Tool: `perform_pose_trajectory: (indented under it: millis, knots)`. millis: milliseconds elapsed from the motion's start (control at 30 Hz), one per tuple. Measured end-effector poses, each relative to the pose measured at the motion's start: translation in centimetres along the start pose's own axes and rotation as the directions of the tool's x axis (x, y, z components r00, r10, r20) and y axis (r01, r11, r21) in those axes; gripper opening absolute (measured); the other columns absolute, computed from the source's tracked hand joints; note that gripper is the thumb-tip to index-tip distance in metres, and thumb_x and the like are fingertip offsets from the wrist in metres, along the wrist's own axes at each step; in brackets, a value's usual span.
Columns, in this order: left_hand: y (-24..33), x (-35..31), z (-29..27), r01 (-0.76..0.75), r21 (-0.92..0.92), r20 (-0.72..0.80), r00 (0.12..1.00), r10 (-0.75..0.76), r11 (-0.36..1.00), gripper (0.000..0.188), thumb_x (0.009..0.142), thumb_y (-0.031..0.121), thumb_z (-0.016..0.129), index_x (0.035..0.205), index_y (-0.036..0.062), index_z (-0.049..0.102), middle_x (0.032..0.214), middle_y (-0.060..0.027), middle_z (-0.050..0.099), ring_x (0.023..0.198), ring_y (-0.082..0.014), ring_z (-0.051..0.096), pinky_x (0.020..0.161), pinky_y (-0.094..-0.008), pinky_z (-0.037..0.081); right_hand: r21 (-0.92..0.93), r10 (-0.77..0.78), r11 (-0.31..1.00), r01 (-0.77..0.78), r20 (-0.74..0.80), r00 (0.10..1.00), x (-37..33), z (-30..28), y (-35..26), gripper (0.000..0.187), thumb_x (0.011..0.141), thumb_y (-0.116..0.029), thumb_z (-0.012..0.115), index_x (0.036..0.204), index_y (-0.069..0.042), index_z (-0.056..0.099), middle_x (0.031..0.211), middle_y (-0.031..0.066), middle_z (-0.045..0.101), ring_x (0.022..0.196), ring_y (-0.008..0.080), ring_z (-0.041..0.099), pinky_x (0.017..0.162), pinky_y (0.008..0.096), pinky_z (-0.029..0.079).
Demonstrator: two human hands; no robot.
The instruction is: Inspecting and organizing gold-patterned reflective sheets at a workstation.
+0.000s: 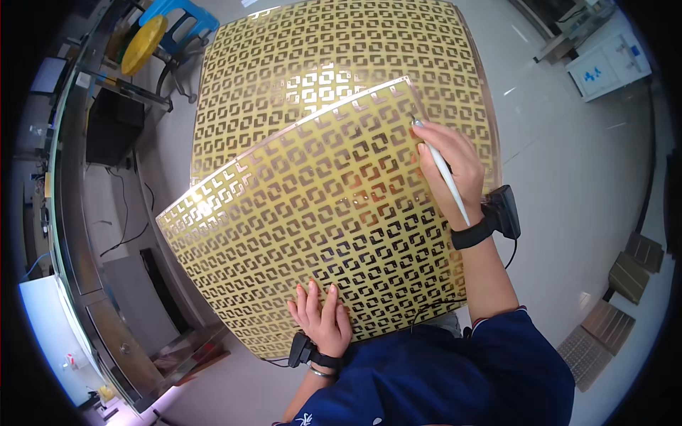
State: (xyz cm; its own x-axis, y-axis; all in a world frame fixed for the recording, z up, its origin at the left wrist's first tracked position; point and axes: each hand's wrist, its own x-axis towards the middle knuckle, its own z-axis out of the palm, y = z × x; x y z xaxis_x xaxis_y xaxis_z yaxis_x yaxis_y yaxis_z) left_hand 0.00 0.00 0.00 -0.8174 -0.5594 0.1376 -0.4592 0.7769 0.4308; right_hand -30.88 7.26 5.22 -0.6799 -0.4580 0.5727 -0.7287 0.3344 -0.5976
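The upper sheet [298, 241] hides part of the lower sheet [341, 46], cut off at the top.

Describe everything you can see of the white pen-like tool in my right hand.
The white tool is slim and smooth, with a handle that tapers to a point at its rear; its material is unclear. A thin, darker tip shows at the front. It is held in the right hand, slanting, tip away from the body, rear end near the black wristband. The tip is over the upper patterned panel, near its far right corner; whether they touch is unclear.
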Motion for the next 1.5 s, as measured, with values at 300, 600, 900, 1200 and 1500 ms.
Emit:
perform_pose_trajectory:
  millis: [300, 600, 900, 1200, 1500]
  knots:
    - [-0.14, 0.22, -0.04, -0.007, 0.007, -0.008, 1.000, 0.008, 1.000, 0.035, 0.085, 0.014, 0.051, 0.120, 0.0102, 0.057, 0.137, -0.0170, 0.040, 0.132, -0.0380, 0.029, 0.108, -0.0529, 0.013, -0.020, -0.004, 1.000, 0.004, 0.022, 1.000, 0.24, 0.21, -0.17, 0.029, 0.075, 0.000, 0.064, 0.103, -0.004, 0.065, 0.103, 0.0110, 0.062, 0.090, 0.0251, 0.059, 0.077, 0.0328, 0.048]
    - [-0.09, 0.23, 0.13, 0.012, -0.019, -0.025, 1.000, -0.013, 1.000, 0.034, 0.083, 0.014, 0.055, 0.116, 0.0134, 0.061, 0.137, -0.0135, 0.041, 0.132, -0.0340, 0.029, 0.109, -0.0513, 0.012, -0.101, -0.020, 0.995, 0.020, 0.001, 1.000, 0.31, 0.63, -0.32, 0.030, 0.075, 0.003, 0.061, 0.104, -0.003, 0.064, 0.104, 0.0082, 0.062, 0.090, 0.0235, 0.058, 0.080, 0.0312, 0.047]
    - [-0.08, 0.10, 0.02, -0.006, -0.002, -0.013, 1.000, 0.006, 1.000, 0.035, 0.084, 0.013, 0.052, 0.119, 0.0104, 0.057, 0.136, -0.0175, 0.041, 0.131, -0.0384, 0.029, 0.108, -0.0533, 0.013, -0.005, -0.004, 1.000, 0.004, 0.000, 1.000, 0.29, 0.05, -0.43, 0.027, 0.075, 0.003, 0.061, 0.102, -0.002, 0.066, 0.101, 0.0099, 0.063, 0.091, 0.0235, 0.060, 0.079, 0.0308, 0.048]
    - [-0.13, 0.13, 0.10, -0.010, -0.002, -0.013, 1.000, 0.010, 1.000, 0.035, 0.083, 0.012, 0.053, 0.118, 0.0105, 0.057, 0.137, -0.0173, 0.040, 0.132, -0.0383, 0.029, 0.108, -0.0532, 0.012, -0.022, 0.020, 1.000, -0.020, -0.013, 1.000, 0.26, 0.26, -0.38, 0.027, 0.075, 0.003, 0.062, 0.101, -0.002, 0.066, 0.101, 0.0096, 0.064, 0.090, 0.0234, 0.060, 0.079, 0.0309, 0.048]
    - [-0.15, 0.07, 0.11, -0.015, 0.002, -0.015, 1.000, 0.015, 1.000, 0.036, 0.083, 0.011, 0.053, 0.118, 0.0102, 0.057, 0.137, -0.0174, 0.040, 0.132, -0.0384, 0.028, 0.108, -0.0528, 0.012, -0.005, 0.020, 1.000, -0.020, -0.008, 1.000, 0.25, 0.21, -0.37, 0.028, 0.074, 0.004, 0.062, 0.101, -0.003, 0.066, 0.101, 0.0093, 0.064, 0.091, 0.0232, 0.060, 0.080, 0.0303, 0.049]
